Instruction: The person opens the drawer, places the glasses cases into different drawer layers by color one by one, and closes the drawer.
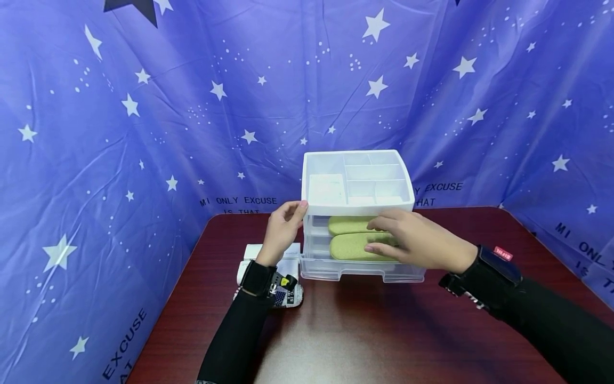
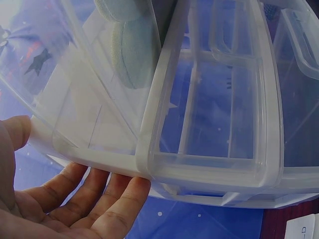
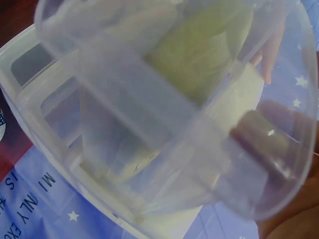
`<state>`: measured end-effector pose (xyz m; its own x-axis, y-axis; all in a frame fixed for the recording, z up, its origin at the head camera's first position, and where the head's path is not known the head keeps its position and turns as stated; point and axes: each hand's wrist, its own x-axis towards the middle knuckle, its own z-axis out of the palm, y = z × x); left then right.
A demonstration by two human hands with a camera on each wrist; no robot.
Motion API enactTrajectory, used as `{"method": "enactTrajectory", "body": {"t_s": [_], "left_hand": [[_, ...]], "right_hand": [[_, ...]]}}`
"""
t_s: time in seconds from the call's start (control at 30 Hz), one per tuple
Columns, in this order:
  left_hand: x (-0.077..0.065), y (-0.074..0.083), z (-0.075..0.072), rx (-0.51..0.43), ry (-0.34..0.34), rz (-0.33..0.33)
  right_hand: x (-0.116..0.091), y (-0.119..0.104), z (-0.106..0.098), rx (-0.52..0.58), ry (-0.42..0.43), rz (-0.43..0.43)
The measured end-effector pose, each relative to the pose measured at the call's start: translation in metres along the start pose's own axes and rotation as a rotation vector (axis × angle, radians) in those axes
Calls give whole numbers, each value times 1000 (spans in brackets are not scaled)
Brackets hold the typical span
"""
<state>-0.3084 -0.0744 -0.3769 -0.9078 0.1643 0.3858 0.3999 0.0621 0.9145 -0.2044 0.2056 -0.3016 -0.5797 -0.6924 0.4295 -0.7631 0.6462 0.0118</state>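
Two green oblong cases [image 1: 352, 248], side by side in one pulled-out clear drawer [image 1: 316, 271] of one white organizer [image 1: 357, 209]. Right hand [image 1: 417, 238] over them, fingers parted, contact unclear; left hand [image 1: 281, 228] grips organizer's left edge. One dark-red table [image 1: 364, 330] beneath.

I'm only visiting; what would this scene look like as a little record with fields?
Container: white-and-clear drawer organizer, compartments on top
Left hand: holds organizer's upper left edge
Right hand: at two green oblong items; grip unclear
Left of organizer: white items, partly hidden
Table: reddish-brown
Backdrop: blue, white stars
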Motion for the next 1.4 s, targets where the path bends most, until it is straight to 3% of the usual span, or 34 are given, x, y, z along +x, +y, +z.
{"method": "enactTrajectory", "body": {"t_s": [0.53,0.87,1.03,1.23,1.4], "left_hand": [[0,0,1,-19,-2,-5],[0,0,1,3,7,-3],[-1,-1,1,-1,6,-10],[-1,-1,1,3,3,-5],[0,-1,1,0,6,-4]], "right_hand": [[-14,-22,15,-92,256,-73],[-14,-37,24,-152,403,-181],[-14,-45,32,-240,460,-225],[-11,-52,41,-333,586,-312],[-11,-56,47,-366,651,-360]]}}
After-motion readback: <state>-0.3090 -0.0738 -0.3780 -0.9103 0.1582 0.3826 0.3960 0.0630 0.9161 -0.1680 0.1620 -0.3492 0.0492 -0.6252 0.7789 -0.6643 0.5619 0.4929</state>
